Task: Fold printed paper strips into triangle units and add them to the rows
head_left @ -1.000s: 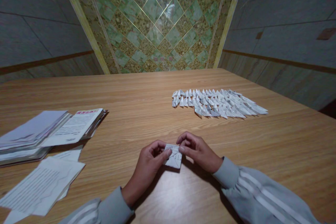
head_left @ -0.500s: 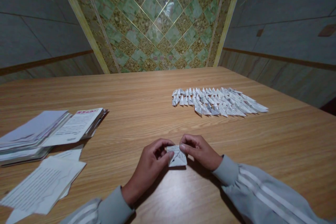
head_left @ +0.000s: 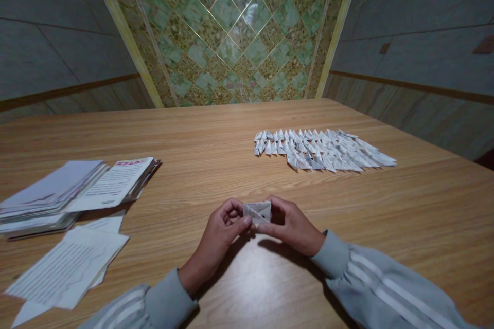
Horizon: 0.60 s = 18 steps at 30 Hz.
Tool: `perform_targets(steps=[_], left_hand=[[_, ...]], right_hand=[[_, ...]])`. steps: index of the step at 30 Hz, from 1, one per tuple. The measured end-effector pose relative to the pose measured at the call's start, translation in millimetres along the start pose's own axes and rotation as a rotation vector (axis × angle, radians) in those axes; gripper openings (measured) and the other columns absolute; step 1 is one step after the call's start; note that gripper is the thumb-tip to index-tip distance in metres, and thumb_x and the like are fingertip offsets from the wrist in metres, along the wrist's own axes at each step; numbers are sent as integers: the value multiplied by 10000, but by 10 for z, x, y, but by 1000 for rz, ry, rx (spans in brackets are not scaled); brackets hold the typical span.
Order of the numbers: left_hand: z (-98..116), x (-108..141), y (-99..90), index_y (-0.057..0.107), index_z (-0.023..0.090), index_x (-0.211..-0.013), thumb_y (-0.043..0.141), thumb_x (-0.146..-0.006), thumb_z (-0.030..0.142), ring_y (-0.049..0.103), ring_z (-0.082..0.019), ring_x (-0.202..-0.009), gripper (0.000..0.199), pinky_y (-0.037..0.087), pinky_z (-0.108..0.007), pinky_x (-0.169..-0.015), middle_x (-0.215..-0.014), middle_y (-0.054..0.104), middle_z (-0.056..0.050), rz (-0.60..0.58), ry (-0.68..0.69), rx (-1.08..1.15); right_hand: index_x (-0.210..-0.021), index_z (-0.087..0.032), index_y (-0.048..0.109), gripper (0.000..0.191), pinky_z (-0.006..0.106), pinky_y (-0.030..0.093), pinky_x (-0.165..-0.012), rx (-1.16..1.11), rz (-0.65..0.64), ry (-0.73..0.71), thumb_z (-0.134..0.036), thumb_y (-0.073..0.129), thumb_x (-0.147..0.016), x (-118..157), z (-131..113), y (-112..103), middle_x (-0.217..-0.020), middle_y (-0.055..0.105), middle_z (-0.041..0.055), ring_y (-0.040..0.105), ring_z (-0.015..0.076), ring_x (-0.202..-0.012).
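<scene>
Left fingers (head_left: 240, 225) and right fingers (head_left: 271, 229) in close pinch on creased paper rectangle (head_left: 257, 211).

Folded paper (head_left: 257, 211), diagonal crease, between hands (head_left: 218, 232) (head_left: 295, 226)

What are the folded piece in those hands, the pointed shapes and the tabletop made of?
Folded piece: apparently matt paper, from its creases and print-like marks.
Pointed shapes: probably similar paper, pale with sharp folded edges.
Tabletop: wood or wood-look laminate, can't tell which; grain lines show, and a bright glare suggests slight gloss.
</scene>
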<state>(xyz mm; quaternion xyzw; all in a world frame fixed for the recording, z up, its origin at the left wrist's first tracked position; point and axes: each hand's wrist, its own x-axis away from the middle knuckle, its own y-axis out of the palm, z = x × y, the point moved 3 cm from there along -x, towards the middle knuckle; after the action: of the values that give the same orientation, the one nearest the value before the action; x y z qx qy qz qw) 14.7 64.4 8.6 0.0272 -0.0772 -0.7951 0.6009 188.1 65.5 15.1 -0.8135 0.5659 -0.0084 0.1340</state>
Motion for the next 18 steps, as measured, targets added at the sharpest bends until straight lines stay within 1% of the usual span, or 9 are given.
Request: perform_targets(steps=[2, 4, 6, 7, 9, 10, 12, 14, 18], left_hand=[[6, 4, 8, 541, 181, -765, 755, -739, 287, 585, -140, -656, 240, 453, -252, -632, -705, 620, 8, -11, 38, -36], [25, 10, 6, 561, 182, -764, 711, -767, 247, 604, -161, -711, 164, 470, -273, -674, -739, 634, -7, -20, 102, -136], [73, 20, -13, 608, 184, -832, 662, -800, 203, 620, -191, -806, 66, 481, -310, -746, -840, 665, -37, 11, 206, -316], [107, 29, -26, 626, 187, -887, 648, -809, 182, 617, -203, -853, 81, 478, -325, -776, -900, 673, -51, 43, 277, -427], [181, 54, -41, 634, 194, -975, 650, -817, 162, 600, -219, -914, 162, 463, -340, -807, -978, 669, -65, 89, 441, -646], [211, 68, -37, 633, 196, -991, 655, -828, 170, 590, -222, -920, 167, 456, -341, -806, -984, 664, -66, 86, 520, -741], [236, 92, -10, 636, 192, -969, 639, -872, 216, 577, -222, -900, 100, 445, -337, -784, -954, 658, -68, 23, 643, -899], [217, 104, 23, 640, 188, -924, 583, -919, 243, 566, -216, -844, 79, 429, -333, -742, -906, 658, -68, -52, 698, -1046], [120, 97, 57, 641, 189, -849, 515, -952, 216, 543, -209, -769, 166, 388, -331, -683, -820, 658, -58, -115, 677, -1278]], right_hand=[[-778, -189, 586, 196, 255, 393, -616, 156, 78, -76, -302, 746, -777, 3, -55, -14, -731, 592, -6, 530, 151, -692], [-737, -192, 573, 135, 258, 378, -622, 288, 122, -194, -195, 698, -789, 7, -120, -33, -716, 584, -3, 522, 155, -697], [-733, -193, 567, 127, 269, 371, -645, 399, 138, -323, -108, 635, -798, 15, -171, -46, -719, 588, 5, 519, 164, -717], [-740, -194, 567, 133, 278, 368, -658, 456, 141, -381, -87, 605, -808, 20, -186, -49, -721, 591, 11, 515, 172, -729], [-757, -194, 572, 136, 296, 357, -678, 584, 147, -468, -88, 569, -842, 31, -197, -49, -730, 593, 25, 496, 188, -751], [-769, -193, 579, 130, 305, 350, -685, 652, 144, -493, -102, 562, -860, 35, -195, -45, -742, 593, 33, 485, 195, -762], [-784, -188, 591, 122, 315, 334, -691, 777, 125, -520, -137, 558, -890, 42, -182, -30, -767, 590, 44, 467, 203, -778], [-782, -185, 598, 138, 321, 317, -688, 882, 99, -534, -161, 555, -911, 48, -170, -9, -775, 586, 48, 454, 205, -783], [-743, -185, 598, 180, 326, 290, -673, 1041, 32, -543, -179, 584, -923, 50, -146, 36, -747, 589, 37, 441, 195, -756]])
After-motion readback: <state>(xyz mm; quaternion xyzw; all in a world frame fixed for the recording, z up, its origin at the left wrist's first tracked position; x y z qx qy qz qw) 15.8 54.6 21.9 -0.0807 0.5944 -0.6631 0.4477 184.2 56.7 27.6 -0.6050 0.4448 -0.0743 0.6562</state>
